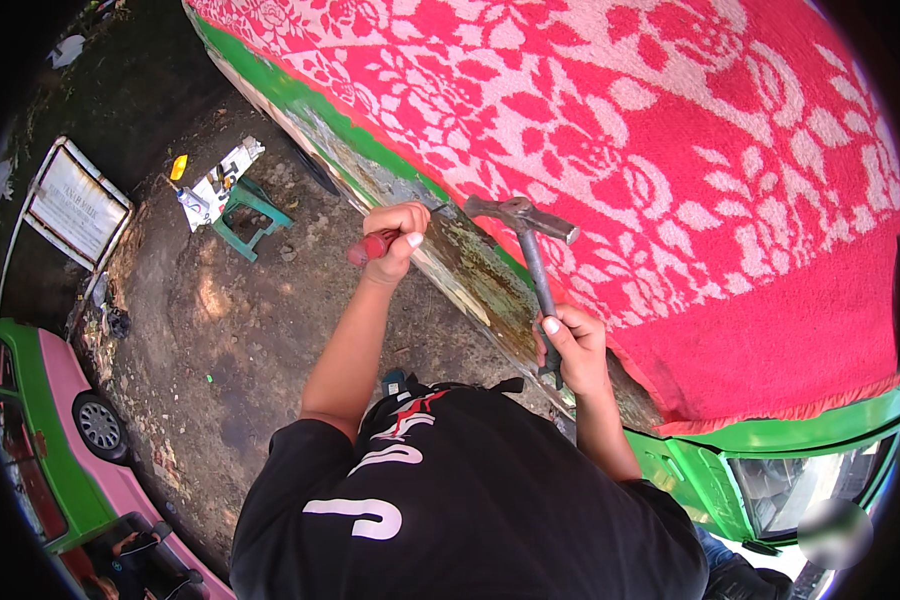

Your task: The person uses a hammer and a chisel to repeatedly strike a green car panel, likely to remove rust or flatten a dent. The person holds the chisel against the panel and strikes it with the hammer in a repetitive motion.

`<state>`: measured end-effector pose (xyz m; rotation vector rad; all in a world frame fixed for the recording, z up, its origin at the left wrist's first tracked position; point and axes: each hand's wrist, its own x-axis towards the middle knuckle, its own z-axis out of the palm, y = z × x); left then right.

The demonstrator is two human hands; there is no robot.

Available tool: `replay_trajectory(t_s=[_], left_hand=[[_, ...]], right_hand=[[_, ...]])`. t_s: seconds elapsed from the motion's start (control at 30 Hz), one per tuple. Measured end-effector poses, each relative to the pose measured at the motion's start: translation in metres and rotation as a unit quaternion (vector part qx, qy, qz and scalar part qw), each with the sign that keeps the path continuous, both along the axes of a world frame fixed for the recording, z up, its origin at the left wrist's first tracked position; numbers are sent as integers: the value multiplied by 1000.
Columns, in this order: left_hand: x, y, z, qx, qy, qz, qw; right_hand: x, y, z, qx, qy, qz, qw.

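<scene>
Beside the towel [710, 230], left hand [400, 240] clasps a red handle [367, 251], right hand [576, 345] a hammer [534, 265] — head-heavy, I judge; grip low.

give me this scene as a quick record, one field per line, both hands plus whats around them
left hand: left hand, closed around a red-handled tool with a thin dark shaft; exact type unclear
right hand: right hand, gripping a hammer by its handle, head raised toward the picture's top
beside the hands: green vehicle, its side patchy and worn
cover: red and pale floral cloth draped over the vehicle
ground, left: green plastic stool with things on top
far left: framed white signboard; pink and green car
</scene>
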<state>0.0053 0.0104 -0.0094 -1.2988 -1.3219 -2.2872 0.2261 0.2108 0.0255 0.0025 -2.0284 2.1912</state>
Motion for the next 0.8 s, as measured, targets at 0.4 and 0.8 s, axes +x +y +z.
replay_trajectory(t_s=[0.4,0.8], left_hand=[[-11,-5,0,26,5,-32,999],[-17,-9,1,12,11,-64,998]], right_hand=[[7,-22,-2,4,-19,-42,999],[11,-39,-2,6,-10,-62,998]])
